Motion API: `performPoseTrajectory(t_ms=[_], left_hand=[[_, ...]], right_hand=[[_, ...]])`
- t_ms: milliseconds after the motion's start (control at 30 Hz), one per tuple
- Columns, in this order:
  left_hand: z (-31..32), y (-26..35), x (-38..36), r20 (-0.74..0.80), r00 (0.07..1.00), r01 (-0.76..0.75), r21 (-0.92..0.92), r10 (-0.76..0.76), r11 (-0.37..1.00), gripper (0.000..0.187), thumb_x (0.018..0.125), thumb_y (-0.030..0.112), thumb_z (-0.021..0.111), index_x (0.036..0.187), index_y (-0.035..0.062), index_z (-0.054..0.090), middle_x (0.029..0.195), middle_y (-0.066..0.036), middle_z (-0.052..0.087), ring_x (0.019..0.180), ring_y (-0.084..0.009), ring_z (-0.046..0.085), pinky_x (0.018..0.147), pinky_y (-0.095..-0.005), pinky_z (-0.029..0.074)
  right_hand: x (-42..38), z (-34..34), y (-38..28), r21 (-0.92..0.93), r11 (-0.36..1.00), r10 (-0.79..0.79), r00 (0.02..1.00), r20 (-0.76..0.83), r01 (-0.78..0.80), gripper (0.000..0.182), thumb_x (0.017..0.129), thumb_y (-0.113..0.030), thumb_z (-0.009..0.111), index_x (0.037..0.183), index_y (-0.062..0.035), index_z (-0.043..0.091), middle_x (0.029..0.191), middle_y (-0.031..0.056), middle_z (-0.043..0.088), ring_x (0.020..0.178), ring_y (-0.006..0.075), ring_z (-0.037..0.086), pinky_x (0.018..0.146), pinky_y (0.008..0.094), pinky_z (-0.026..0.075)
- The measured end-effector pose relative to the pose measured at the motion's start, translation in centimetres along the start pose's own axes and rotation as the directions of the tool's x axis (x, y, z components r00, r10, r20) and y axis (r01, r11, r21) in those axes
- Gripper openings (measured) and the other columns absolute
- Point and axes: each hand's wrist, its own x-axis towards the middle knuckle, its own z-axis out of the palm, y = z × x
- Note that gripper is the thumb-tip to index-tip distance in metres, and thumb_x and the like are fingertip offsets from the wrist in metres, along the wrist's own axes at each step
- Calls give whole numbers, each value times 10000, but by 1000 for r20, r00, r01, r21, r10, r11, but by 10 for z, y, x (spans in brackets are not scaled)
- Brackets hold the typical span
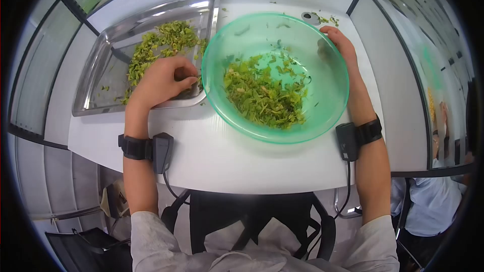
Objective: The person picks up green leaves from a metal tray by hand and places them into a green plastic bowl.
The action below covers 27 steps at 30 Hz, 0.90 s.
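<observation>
A green translucent plastic bowl (322, 116) stands tilted slightly toward me on the white table, with a heap of chopped green leaves (264, 95) in its lower left part. My right hand (343, 45) grips its rim at the far right, fingers showing dimly through the wall. To the left, a rectangular metal tray (98, 78) carries more leaf pieces (164, 43). Over the tray's near right corner, beside the bowl, my left hand (169, 78) is closed with thumb and index finger pinched together. What those fingertips hold, if anything, I cannot make out.
Low partitions (403, 70) enclose the white table (201, 161) at the sides and back. Leaf scraps lie by a round grommet (310, 18) at the back right. Both wrists wear strapped black devices with cables. Another person's sleeve (433, 201) shows at the lower right.
</observation>
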Motion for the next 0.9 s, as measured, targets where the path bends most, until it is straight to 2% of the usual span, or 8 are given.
performPoseTrajectory(t_ms=[167, 233, 333, 400, 533, 633, 767, 900], left_hand=[[0, 2, 1, 10, 999, 48, 39, -49, 998, 133, 748, 109, 676, 861, 40, 684, 767, -92, 677, 699, -191, 654, 675, -303, 510], [3, 0, 2, 9, 999, 39, 63, -39, 997, 150, 740, 80, 696, 864, 1, 664, 743, -84, 646, 664, -162, 613, 639, -290, 493], [0, 7, 2, -1, 999, 33, 76, -33, 997, 164, 731, 85, 701, 871, 7, 667, 753, -91, 646, 677, -183, 618, 649, -298, 495], [-1, 13, 2, -56, 997, -36, 148, 45, 988, 144, 751, 128, 685, 874, 54, 700, 790, -100, 683, 725, -209, 668, 671, -313, 513], [1, 11, 2, -1, 1000, -11, 83, 12, 996, 151, 737, 132, 703, 866, 54, 705, 791, -99, 682, 742, -212, 673, 684, -314, 516], [-1, 10, 2, 14, 998, -60, 164, 58, 985, 140, 733, 123, 698, 854, 52, 706, 784, -100, 684, 737, -215, 673, 687, -313, 517], [0, 11, 0, 20, 1000, 0, 129, -3, 992, 125, 707, 123, 686, 808, 51, 698, 742, -95, 679, 703, -227, 665, 664, -321, 513], [-1, 10, 1, -30, 999, -34, 165, 40, 986, 107, 694, 121, 682, 778, 54, 686, 728, -91, 670, 680, -232, 654, 649, -325, 508]], right_hand=[[-1, 1, -3, 15, 1000, 5, 1000, -1, -5, 267, 907, -231, 485, 1032, -38, 622, 782, -4, 587, 666, 62, 526, 588, 209, 423], [-3, 3, -6, 9, 1000, 7, 1000, -16, -7, 262, 906, -225, 485, 1029, -39, 622, 781, -5, 587, 667, 63, 526, 590, 210, 424], [-5, 3, -8, -10, 1000, 21, 1000, -13, -21, 259, 904, -221, 486, 1029, -39, 622, 782, -6, 585, 671, 63, 526, 591, 210, 423], [-3, 2, -4, 13, 1000, 21, 1000, -14, -21, 259, 904, -220, 485, 1030, -39, 622, 783, -6, 584, 674, 63, 525, 591, 210, 423], [0, 0, -5, 14, 1000, 6, 1000, -1, -6, 259, 906, -216, 483, 1028, -35, 622, 791, -5, 583, 679, 60, 525, 590, 210, 422], [-1, 1, -2, 11, 1000, 9, 1000, -16, -8, 256, 907, -214, 483, 1024, -33, 622, 797, -3, 587, 676, 61, 524, 589, 211, 421], [-2, 0, -3, 14, 1000, 20, 1000, 2, -20, 258, 907, -214, 485, 1028, -30, 619, 800, 0, 591, 679, 63, 528, 590, 210, 423], [0, 2, -3, 5, 1000, 14, 999, -44, -14, 263, 905, -215, 487, 1035, -27, 617, 800, 0, 590, 680, 65, 530, 590, 209, 423]])
